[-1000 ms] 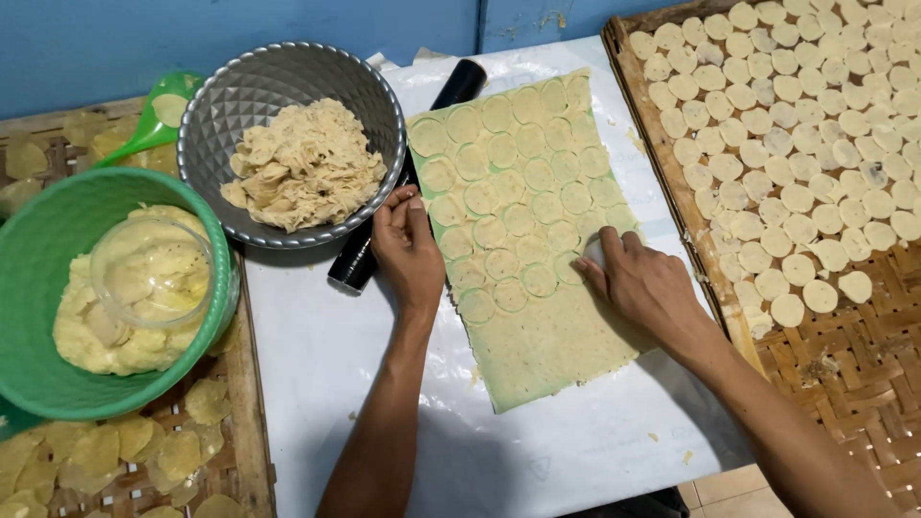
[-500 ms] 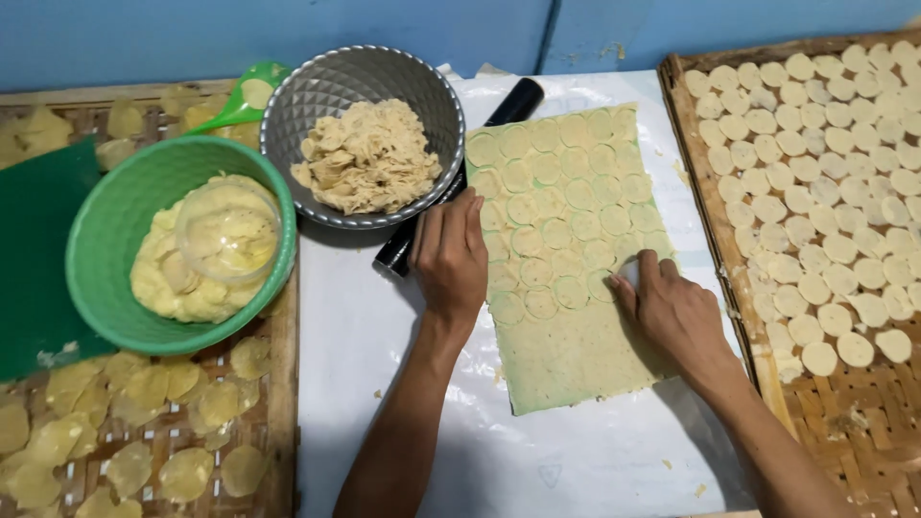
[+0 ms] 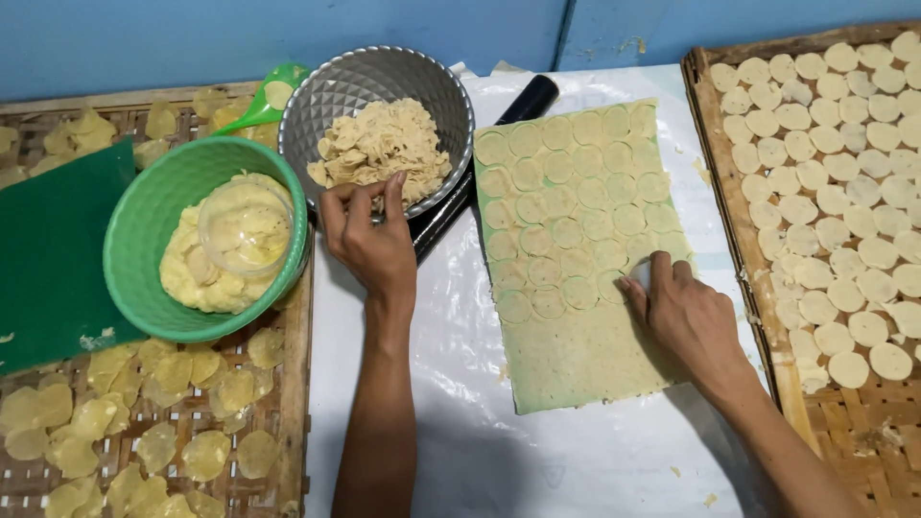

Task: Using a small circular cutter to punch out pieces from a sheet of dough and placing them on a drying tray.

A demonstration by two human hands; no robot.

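Observation:
A flat pale-yellow dough sheet [image 3: 576, 355] lies on white plastic, its upper part stamped with several round cuts. My right hand [image 3: 689, 315] rests on the sheet's right side, fingers closed on a small pale round cutter [image 3: 641, 275] pressed into the dough. My left hand [image 3: 369, 240] is at the near rim of a silver metal bowl [image 3: 317, 105] full of dough scraps [image 3: 379, 144]. Its fingertips are bunched over the scraps; whether they pinch a piece is not clear.
A green bowl [image 3: 144, 211] of soft dough with a clear cup sits left, a green scoop [image 3: 264, 101] behind it. A black rolling pin [image 3: 523, 101] lies beside the sheet. Woven trays hold cut rounds at right [image 3: 758, 278] and yellow chips at lower left [image 3: 278, 422].
My left hand has left the dough sheet and moved left to the metal bowl's rim. My right hand stays on the sheet's right side. The view has shifted left.

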